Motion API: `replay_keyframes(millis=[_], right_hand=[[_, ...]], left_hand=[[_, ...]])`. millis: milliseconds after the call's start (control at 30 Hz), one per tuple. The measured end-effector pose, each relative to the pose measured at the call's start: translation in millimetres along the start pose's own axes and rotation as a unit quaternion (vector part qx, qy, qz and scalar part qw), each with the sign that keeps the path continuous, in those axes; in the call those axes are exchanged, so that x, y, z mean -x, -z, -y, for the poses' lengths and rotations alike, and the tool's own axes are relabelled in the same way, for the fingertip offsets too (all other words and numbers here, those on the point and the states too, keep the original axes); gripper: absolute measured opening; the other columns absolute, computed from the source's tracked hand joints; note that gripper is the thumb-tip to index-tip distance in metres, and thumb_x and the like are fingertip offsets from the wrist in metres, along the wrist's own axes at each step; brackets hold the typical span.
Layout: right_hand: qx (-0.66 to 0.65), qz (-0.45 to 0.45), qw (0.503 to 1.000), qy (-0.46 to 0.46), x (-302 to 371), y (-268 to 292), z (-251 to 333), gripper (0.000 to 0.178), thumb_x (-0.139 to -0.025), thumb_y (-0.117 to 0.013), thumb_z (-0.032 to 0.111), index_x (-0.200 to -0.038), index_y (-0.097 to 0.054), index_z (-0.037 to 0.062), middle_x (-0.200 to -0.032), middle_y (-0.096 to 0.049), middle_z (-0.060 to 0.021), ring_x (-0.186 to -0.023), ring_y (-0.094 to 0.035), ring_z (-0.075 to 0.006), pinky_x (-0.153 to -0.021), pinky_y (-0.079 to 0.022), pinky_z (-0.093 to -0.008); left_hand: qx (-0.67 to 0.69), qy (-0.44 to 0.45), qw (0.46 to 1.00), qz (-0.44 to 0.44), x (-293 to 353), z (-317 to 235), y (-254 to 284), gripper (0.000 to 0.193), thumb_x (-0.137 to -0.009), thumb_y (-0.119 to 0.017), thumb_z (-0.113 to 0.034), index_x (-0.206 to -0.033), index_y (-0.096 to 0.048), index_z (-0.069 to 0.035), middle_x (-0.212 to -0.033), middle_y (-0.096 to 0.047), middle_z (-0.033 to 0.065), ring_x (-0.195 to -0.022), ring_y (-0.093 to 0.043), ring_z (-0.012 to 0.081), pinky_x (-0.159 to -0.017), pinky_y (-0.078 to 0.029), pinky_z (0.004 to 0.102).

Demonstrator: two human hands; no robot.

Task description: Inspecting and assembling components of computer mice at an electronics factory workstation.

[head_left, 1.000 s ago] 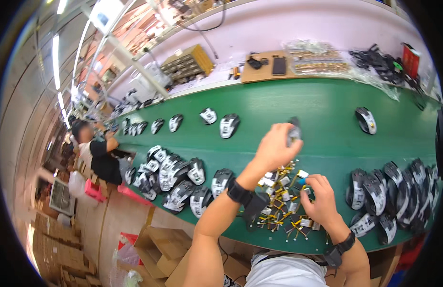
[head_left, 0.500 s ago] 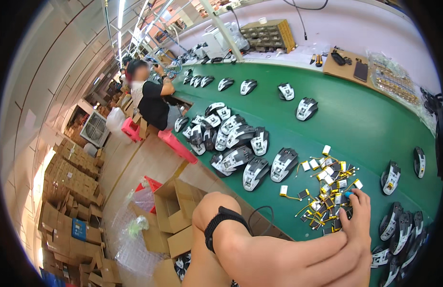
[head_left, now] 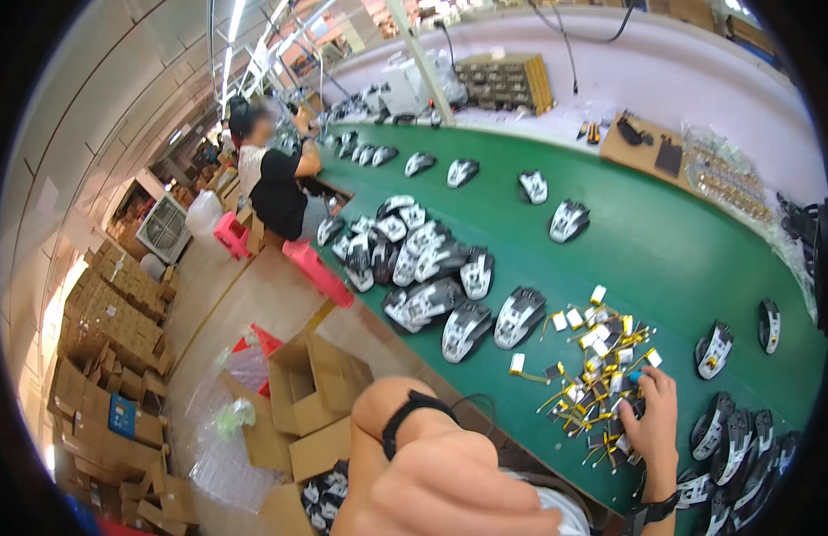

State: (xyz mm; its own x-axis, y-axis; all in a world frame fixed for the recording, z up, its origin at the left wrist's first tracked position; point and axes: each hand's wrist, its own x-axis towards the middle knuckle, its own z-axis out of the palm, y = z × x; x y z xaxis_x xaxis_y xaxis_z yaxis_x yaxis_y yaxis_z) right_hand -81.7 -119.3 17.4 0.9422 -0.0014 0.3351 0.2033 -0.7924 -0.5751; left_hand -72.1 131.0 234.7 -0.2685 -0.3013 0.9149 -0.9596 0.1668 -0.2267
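Observation:
My right hand (head_left: pixel 651 420) reaches over a pile of small battery packs (head_left: pixel 601 344), silver, white and black with yellow tape and thin wires. Its thumb and fingers are apart at the pile's right edge, with no pack visibly held. Something blue (head_left: pixel 636 377) shows at a fingertip; I cannot tell what it is. My left hand (head_left: pixel 449 487) is close to the camera at the bottom middle, a black band (head_left: pixel 412 415) behind it. Its fingers are blurred. Left of the batteries lie black and white computer mouse shells (head_left: pixel 520 318), several heaped together.
More mouse shells (head_left: pixel 734 442) crowd the right edge, and others stand spaced along the green bench (head_left: pixel 646 268). Open cardboard boxes (head_left: pixel 315 384) stand on the floor at left, one holding dark and white parts. A co-worker (head_left: pixel 280 179) sits farther along near pink stools (head_left: pixel 317 272).
My left hand has drawn back left and down, off my right hand and wrist, which now show more fully. My right hand stays at the battery pile. The view has shifted slightly.

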Motion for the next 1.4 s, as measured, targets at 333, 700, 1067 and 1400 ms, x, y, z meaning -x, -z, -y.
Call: replay_keyframes(millis=[333, 700, 1067, 1400], right_hand=[[0.031, -0.026, 0.998, -0.043, 6, -1, -8, 0.031, -0.065, -0.073, 0.001, -0.092, -0.058, 0.0021, -0.098, -0.055, -0.0125, -0.091, -0.054, -0.0319, -0.078, -0.043, -0.0412], [0.004, -0.013, 1.0, 0.009, 5, 2, -4, 0.019, -0.068, -0.071, 0.007, -0.085, -0.062, 0.0044, -0.086, -0.06, -0.0099, -0.083, -0.055, -0.0307, -0.075, -0.041, -0.0397], [-0.005, 0.054, 0.998, 0.039, 3, 2, -2, 0.019, -0.062, -0.075, 0.009, -0.078, -0.066, 0.004, -0.083, -0.061, -0.0104, -0.081, -0.056, -0.0312, -0.071, -0.045, -0.0404], [-0.158, -0.08, 0.982, -0.068, -11, 16, 6, 0.011, -0.075, -0.064, -0.006, -0.085, -0.063, -0.0059, -0.075, -0.057, -0.013, -0.065, -0.057, -0.0252, -0.059, -0.043, -0.0314]], left_hand=[[-0.191, 0.469, 0.836, 0.212, 183, 260, -116, 0.032, -0.078, -0.058, -0.013, -0.107, -0.058, -0.001, -0.105, -0.061, 0.0203, -0.096, -0.06, 0.0356, -0.082, -0.05, 0.0429], [-0.293, 0.689, 0.589, 0.304, 284, 284, -148, 0.095, -0.073, -0.074, -0.049, -0.141, -0.028, -0.001, -0.136, -0.042, 0.0195, -0.124, -0.044, 0.0388, -0.099, -0.04, 0.0512], [-0.222, 0.675, 0.682, 0.173, 261, 294, -136, 0.081, -0.067, -0.077, -0.053, -0.119, -0.048, 0.002, -0.109, -0.061, 0.0218, -0.103, -0.062, 0.0337, -0.085, -0.051, 0.0425], [0.444, 0.657, 0.606, -0.057, 153, 137, -152, 0.048, -0.088, -0.067, -0.04, -0.113, -0.047, -0.004, -0.085, -0.057, 0.0026, -0.062, -0.057, 0.0069, -0.056, -0.048, 0.0219]])
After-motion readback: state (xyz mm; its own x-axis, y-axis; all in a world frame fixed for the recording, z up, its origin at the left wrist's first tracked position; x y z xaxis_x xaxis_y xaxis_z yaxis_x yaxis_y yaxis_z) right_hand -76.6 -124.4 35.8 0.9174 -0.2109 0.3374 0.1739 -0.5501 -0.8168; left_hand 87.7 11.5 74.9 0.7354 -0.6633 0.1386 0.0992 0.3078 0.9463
